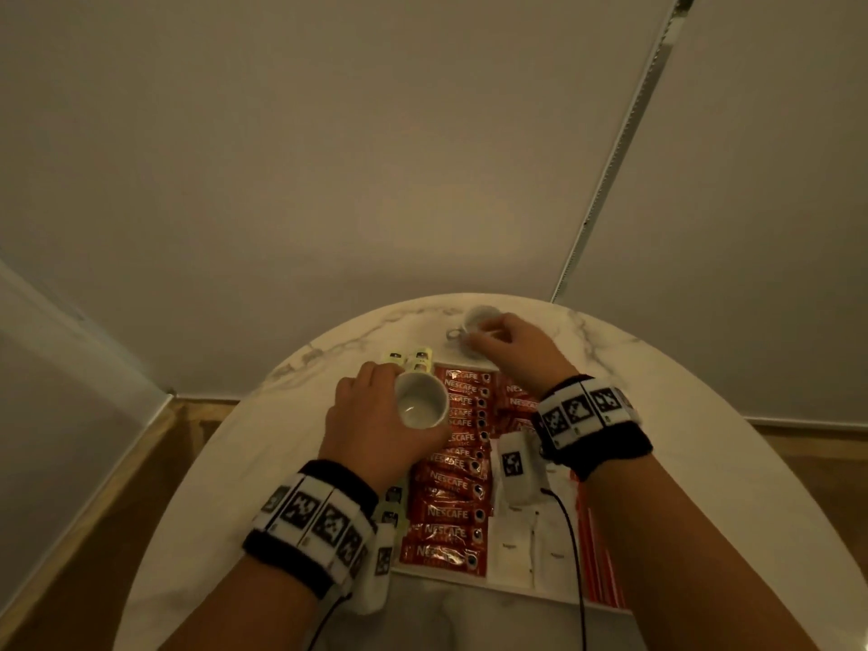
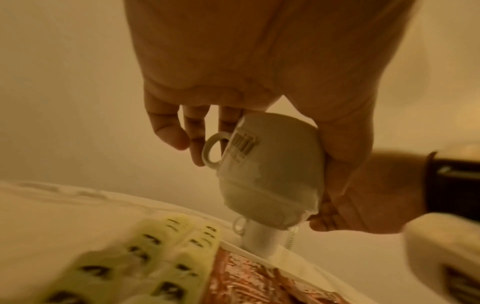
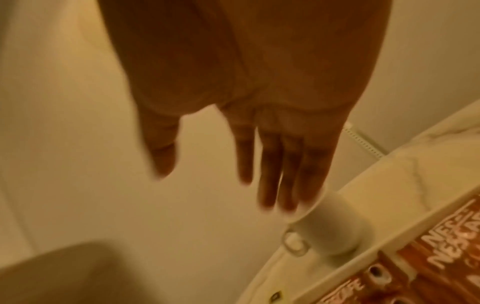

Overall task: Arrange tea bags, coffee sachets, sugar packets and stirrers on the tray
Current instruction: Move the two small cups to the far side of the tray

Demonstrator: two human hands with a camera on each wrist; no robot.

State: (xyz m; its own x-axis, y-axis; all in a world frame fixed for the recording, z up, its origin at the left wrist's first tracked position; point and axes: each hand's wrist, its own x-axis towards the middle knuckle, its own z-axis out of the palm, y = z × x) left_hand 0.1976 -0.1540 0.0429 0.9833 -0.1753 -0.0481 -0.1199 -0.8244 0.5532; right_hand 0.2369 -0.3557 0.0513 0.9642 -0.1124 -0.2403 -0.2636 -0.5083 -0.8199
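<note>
Seen from the head camera, both forearms reach forward over a round white marble table [image 1: 657, 392], each wrist wearing a black band with black-and-white marker squares.

The left hand [image 1: 361, 425] is raised above the tray, at about 10 o'clock from the tray's middle. Its thumb and fingers curl round a small white cup [image 1: 419, 400], gripping the body from the side; the cup's mouth faces up toward the head camera and looks empty. In the left wrist view the ring handle sticks out to the left, free of the fingers [image 2: 168, 127], and a barcode label sits on the cup's wall.

The right hand [image 1: 516, 350] stretches toward 12 o'clock, past the tray's far edge. Its fingers are straight and close together, their tips at the rim of a second white cup [image 1: 479, 321] standing upright on the table; whether they grip it cannot be told from the blurred wrist view.

The white tray [image 1: 474, 585] lies on the table between the forearms. Red coffee sachets [image 1: 453, 512] marked Nescafe fill a column down its middle, overlapping like tiles. Pale yellow-green tea bags [image 1: 413, 361] lie to the left, at 11 o'clock. White sugar packets [image 1: 514, 547] sit at 5 o'clock, with red stirrers [image 1: 606, 575] just beside them along the right edge.
</note>
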